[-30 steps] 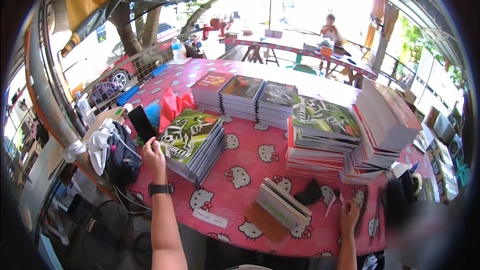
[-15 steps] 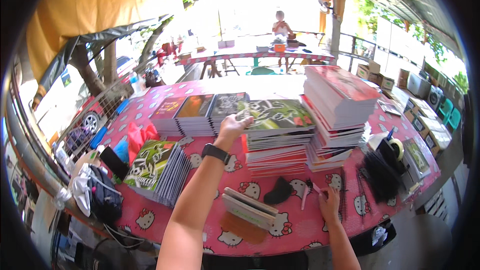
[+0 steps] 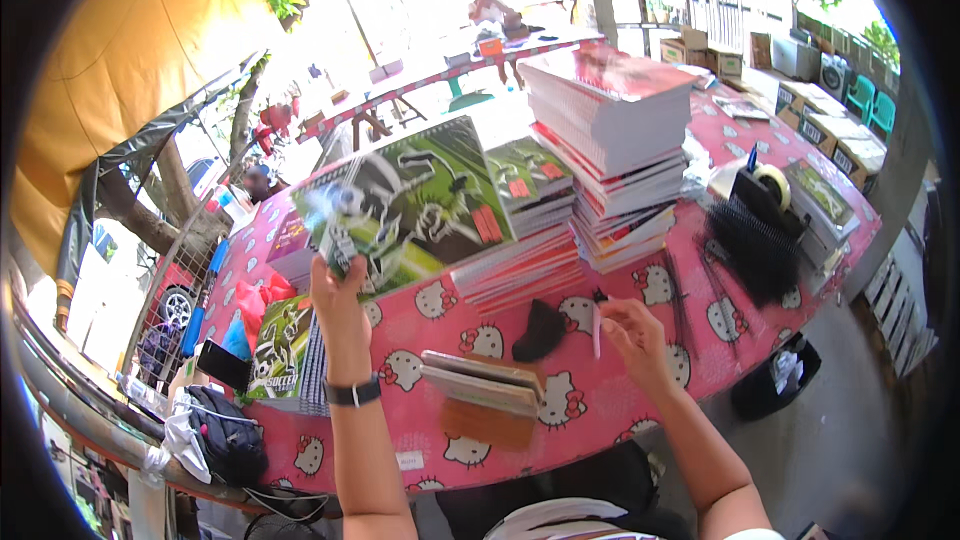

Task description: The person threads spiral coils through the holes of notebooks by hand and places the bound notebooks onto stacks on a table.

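My left hand (image 3: 342,305) grips the lower left corner of a green soccer-themed notebook (image 3: 430,205), held up and tilted above the table. Its cover faces me and its top edge is coil-bound. More notebooks with the same cover lie in a stack (image 3: 285,355) at the left and in another stack (image 3: 530,175) behind the raised one. Over the table's right part, my right hand (image 3: 635,340) has its fingers curled at a small pink-handled tool (image 3: 597,328) with a dark head. Beside that tool lies a black curved pad-like piece (image 3: 540,330).
Tall piles of white-paged books (image 3: 610,120) stand at the back right. Thin boards (image 3: 480,383) lie near the front edge. Black coils (image 3: 750,250) and a tape roll (image 3: 773,187) sit at the right. A dark bag (image 3: 225,435) rests at the left. Another person (image 3: 487,10) is at a far table.
My left hand has lifted the green notebook off the middle stack and brought it left and closer. My right hand stays by the pink-handled tool. The view has turned to the right.
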`<action>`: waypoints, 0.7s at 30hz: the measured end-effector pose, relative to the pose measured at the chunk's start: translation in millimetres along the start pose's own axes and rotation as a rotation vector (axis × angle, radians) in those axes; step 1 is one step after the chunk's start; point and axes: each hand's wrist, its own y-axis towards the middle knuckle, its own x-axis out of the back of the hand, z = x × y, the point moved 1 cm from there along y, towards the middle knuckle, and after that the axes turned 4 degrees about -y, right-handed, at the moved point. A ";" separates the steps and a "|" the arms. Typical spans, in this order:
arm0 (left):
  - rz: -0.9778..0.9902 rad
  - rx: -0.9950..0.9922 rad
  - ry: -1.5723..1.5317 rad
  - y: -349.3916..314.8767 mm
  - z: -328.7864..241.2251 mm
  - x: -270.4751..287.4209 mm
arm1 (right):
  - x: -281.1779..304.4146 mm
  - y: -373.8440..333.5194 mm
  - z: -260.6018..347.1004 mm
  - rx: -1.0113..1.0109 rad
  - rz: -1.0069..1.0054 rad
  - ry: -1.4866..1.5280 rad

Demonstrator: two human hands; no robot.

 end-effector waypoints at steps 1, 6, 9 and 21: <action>0.044 0.071 -0.163 -19.0 0.8 4.7 | -10.3 -1.7 15.6 -0.073 0.084 0.267; 0.141 0.183 -0.338 -88.4 17.6 12.7 | -40.4 -16.5 54.9 -0.096 0.324 0.432; 0.212 0.219 -0.345 -97.6 22.1 22.6 | -44.0 -24.6 52.7 -0.042 0.337 0.135; 0.187 0.324 -0.101 -115.2 67.2 87.9 | -19.3 -32.4 19.1 0.189 0.430 -0.459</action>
